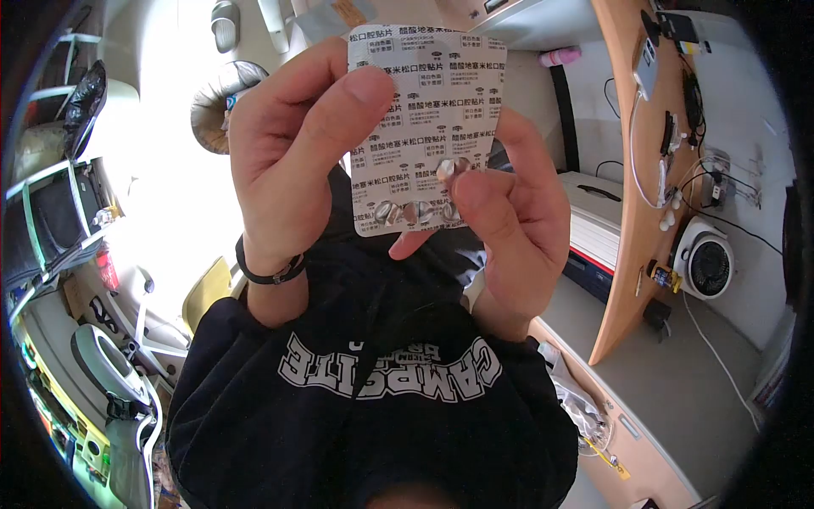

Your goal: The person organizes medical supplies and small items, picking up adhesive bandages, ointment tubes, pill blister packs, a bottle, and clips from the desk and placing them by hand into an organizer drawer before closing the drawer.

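Note:
A blister pack (428, 110) of tablets is held up in front of my chest, its printed foil back facing me. Along its lower edge several pockets have torn, crumpled foil, and another broken pocket (449, 168) lies higher at the right. My left hand (297, 127), with a dark band at the wrist, grips the pack's upper left edge, thumb flat on the foil. My right hand (526, 204) pinches the lower right side, its thumb tip right beside the higher broken pocket. The right fingers pass behind the pack and are partly hidden.
To the right stands a wooden desk (615, 280) with cables and a small white fan (708, 261) beyond it. A bag-lined bin (222, 106) and a slipper (225, 27) are on the floor ahead. At the left are a shelf rack (64, 153) and a chair (110, 365).

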`<state>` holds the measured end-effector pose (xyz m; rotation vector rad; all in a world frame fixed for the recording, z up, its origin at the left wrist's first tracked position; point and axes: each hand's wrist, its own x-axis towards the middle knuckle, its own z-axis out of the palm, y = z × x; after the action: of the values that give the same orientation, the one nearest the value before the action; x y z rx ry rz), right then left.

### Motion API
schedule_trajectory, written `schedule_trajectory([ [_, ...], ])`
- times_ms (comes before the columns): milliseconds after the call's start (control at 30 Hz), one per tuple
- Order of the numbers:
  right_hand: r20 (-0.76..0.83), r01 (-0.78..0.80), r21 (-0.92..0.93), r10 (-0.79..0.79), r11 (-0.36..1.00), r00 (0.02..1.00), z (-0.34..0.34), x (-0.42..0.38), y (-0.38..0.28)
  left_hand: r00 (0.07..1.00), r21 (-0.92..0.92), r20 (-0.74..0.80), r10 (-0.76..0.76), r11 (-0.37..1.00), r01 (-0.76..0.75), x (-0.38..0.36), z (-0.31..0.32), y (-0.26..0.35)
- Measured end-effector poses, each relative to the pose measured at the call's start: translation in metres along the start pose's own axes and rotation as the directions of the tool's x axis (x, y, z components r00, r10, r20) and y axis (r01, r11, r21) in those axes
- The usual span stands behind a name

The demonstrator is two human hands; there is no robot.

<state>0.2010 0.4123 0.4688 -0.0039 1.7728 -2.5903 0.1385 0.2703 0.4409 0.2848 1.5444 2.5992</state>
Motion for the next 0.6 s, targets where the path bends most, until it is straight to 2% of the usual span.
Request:
schedule_trajectory([
  [300, -0.012, 0.026, -0.055, -0.027, 0.998, 1.000, 0.0025, 0.0009, 0.0007, 1.000, 0.026, 0.004, 0.008, 1.000, -0.008, 0.0025, -0.0005, -0.0013],
  [600, 0.013, 0.016, -0.034, -0.016, 0.999, 1.000, 0.0017, 0.0019, 0.0004, 1.000, 0.028, 0.003, -0.006, 1.000, 0.006, 0.0030, -0.0002, -0.0003],
])
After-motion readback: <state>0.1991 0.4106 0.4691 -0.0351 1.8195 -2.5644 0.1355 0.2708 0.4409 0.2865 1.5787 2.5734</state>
